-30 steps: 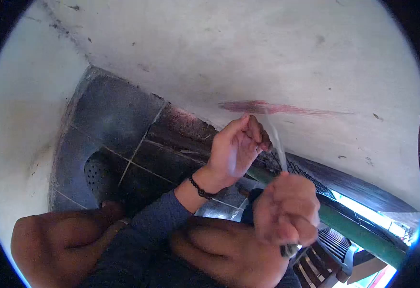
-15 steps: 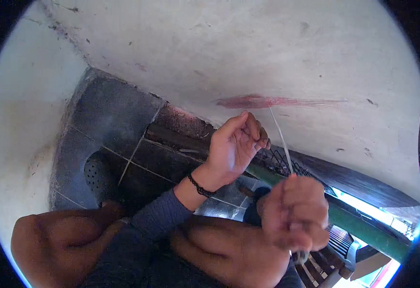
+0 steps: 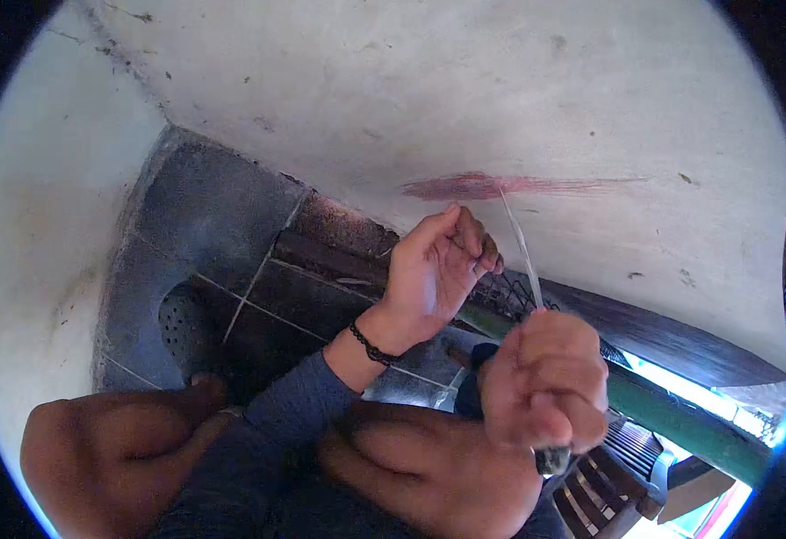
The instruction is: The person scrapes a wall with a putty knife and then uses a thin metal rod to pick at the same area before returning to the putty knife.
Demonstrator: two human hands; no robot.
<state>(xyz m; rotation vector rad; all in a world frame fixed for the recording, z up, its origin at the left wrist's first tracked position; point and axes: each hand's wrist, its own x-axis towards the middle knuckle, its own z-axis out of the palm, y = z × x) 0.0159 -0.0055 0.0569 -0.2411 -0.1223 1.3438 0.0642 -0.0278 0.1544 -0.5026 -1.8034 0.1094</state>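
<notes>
A pale plastered wall (image 3: 393, 99) carries a reddish scraped patch (image 3: 451, 187) with thin streaks running off to the right. My right hand (image 3: 550, 382) is closed in a fist round a long thin metal tool (image 3: 521, 247), much like a screwdriver. Its tip meets the reddish patch, and a dark handle end pokes out below the fist. My left hand (image 3: 433, 278) is held up near the wall under the patch, palm showing and fingers loosely bent, with nothing visible in it. A dark braided bracelet (image 3: 370, 349) circles that wrist.
Dark floor tiles (image 3: 204, 198) with pale joints meet the wall at the left corner. A perforated dark shoe (image 3: 182, 323) is on them. A green rail (image 3: 680, 409), wire mesh and a dark board run along the right, above a slatted wooden chair (image 3: 604, 490). My bent knees are below.
My right hand and the tool have moved slightly up and left, the tip staying on the reddish patch. My left hand is almost where it was.
</notes>
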